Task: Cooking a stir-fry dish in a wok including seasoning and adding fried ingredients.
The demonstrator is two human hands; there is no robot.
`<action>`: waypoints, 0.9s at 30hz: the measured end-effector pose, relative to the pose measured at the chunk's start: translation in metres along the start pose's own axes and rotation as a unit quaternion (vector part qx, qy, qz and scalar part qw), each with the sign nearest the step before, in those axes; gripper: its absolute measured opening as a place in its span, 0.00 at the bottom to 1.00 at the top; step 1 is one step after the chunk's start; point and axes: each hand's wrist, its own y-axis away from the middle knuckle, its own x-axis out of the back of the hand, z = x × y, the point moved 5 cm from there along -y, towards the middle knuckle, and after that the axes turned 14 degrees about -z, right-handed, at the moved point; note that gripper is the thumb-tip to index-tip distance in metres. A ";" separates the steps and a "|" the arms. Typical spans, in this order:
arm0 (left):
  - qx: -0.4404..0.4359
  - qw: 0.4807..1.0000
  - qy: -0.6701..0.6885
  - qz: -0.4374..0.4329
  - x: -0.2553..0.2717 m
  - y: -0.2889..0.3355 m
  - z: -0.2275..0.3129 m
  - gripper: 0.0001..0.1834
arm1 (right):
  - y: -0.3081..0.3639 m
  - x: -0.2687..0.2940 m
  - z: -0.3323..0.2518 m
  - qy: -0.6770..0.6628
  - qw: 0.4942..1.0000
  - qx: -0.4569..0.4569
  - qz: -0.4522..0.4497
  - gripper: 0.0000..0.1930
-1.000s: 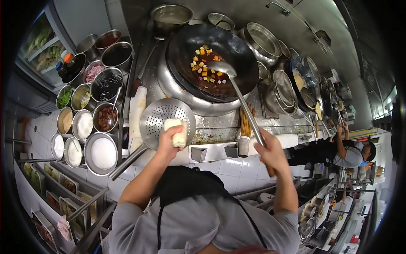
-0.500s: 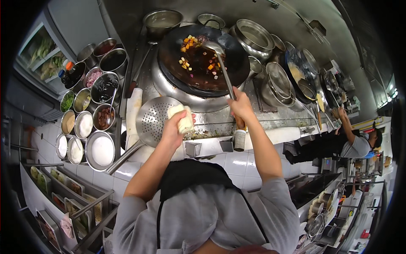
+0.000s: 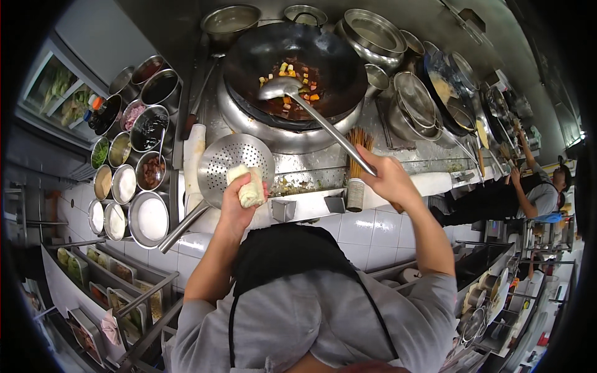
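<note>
My right hand point(image 3: 390, 179) is closed round the end of a long-handled steel ladle point(image 3: 323, 121). Its bowl is tipped inside the black wok point(image 3: 336, 62), among orange and pale diced pieces point(image 3: 314, 97) in dark sauce. My left hand point(image 3: 234, 207) grips a folded whitish cloth point(image 3: 251, 189) in front of the stove, apart from the wok. Behind that hand lies a perforated steel skimmer point(image 3: 219, 160), its handle pointing toward me. Below the ladle's handle, a bamboo brush point(image 3: 356, 194) stands close to my right hand.
Several steel pots of seasonings, among them a bowl of white powder point(image 3: 152, 217), stand at the left. A strainer point(image 3: 415, 99) rests over a pot to the right of the wok. Farther right, another person point(image 3: 535, 193) works at the same counter. Food trays point(image 3: 118, 273) sit low at left.
My right hand has moved right and toward me, and the ladle's bowl has shifted left and nearer within the wok. The diced pieces have gathered toward the middle. My left hand still holds the cloth.
</note>
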 end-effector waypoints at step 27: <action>0.114 0.990 -0.079 0.006 -0.064 -0.136 0.023 0.19 | -0.052 -0.045 -0.003 -0.311 0.949 0.028 -0.036 0.31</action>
